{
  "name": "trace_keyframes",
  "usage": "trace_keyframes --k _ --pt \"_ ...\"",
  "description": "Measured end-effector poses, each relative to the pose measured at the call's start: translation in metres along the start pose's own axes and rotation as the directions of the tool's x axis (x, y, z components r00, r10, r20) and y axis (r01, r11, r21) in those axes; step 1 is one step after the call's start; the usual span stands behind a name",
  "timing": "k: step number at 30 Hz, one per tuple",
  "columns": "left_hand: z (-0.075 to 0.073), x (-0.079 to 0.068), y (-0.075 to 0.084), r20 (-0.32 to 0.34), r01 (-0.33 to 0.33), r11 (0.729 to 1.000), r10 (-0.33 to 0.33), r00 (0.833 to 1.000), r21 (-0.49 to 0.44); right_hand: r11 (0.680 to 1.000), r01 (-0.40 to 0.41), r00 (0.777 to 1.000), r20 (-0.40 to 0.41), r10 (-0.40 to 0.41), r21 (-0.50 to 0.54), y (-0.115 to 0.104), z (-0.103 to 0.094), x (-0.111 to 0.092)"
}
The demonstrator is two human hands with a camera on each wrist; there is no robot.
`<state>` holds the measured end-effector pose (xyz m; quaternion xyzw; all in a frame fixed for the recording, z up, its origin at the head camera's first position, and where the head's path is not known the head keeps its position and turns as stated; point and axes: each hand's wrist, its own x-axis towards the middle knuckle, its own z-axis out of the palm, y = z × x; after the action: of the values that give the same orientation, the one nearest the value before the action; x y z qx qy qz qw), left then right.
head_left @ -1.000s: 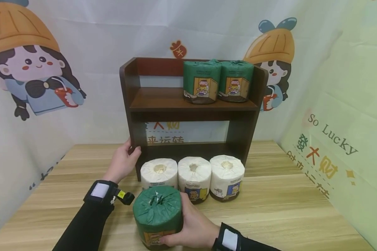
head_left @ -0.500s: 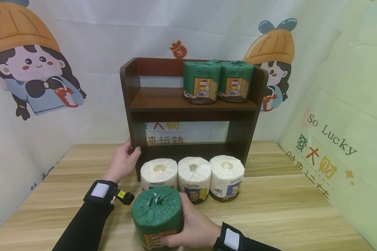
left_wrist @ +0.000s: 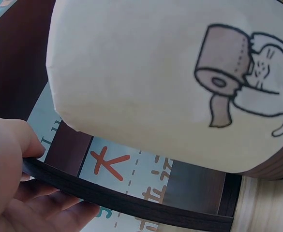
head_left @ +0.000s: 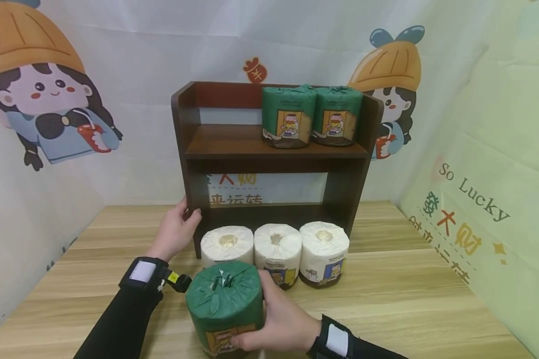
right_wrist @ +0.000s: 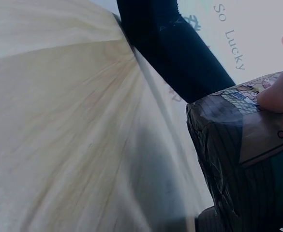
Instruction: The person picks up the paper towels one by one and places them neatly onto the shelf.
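My right hand (head_left: 284,319) grips a green-wrapped toilet paper roll (head_left: 224,294) from its right side, the thumb across its printed front. In the right wrist view the roll's dark crinkled base (right_wrist: 223,164) shows close above the table. At the left, my left hand (head_left: 176,232) holds the side panel of a dark brown two-tier shelf (head_left: 274,164). The left wrist view has the thumb on one side of the panel edge (left_wrist: 126,203) and the fingers on the other. White-wrapped toilet paper rolls (head_left: 278,249) stand before the shelf, the leftmost partly hidden behind the green one.
Two green-wrapped rolls (head_left: 289,119) stand side by side at the right of the upper tier. Shelf and white rolls are on a wood-grain table (head_left: 400,299). Behind it hangs a printed cloth (head_left: 143,75) with cartoon figures and lettering.
The green roll in my right hand has risen slightly and shifted a little to the left, covering more of the leftmost white roll. My left hand stays on the shelf panel.
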<state>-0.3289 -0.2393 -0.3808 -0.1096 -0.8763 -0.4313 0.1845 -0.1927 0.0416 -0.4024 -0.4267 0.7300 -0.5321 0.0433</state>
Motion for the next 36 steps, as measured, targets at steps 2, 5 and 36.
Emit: trace_keyframes --k 2,5,36 --pt "0.0 0.0 0.0 -0.001 0.002 1.0 -0.002 1.0 0.002 1.0 0.018 1.0 -0.007 -0.018 -0.005 -0.008 -0.001 0.001" --pt "0.0 0.0 -0.001 0.001 0.006 1.0 -0.006 1.0 0.009 0.999 0.031 0.999 -0.01 -0.031 -0.007 -0.011 -0.003 0.001" --pt "-0.001 0.002 -0.005 -0.01 -0.024 1.0 0.024 1.0 0.0 0.978 0.149 0.978 -0.124 -0.168 -0.147 -0.043 -0.064 0.069"
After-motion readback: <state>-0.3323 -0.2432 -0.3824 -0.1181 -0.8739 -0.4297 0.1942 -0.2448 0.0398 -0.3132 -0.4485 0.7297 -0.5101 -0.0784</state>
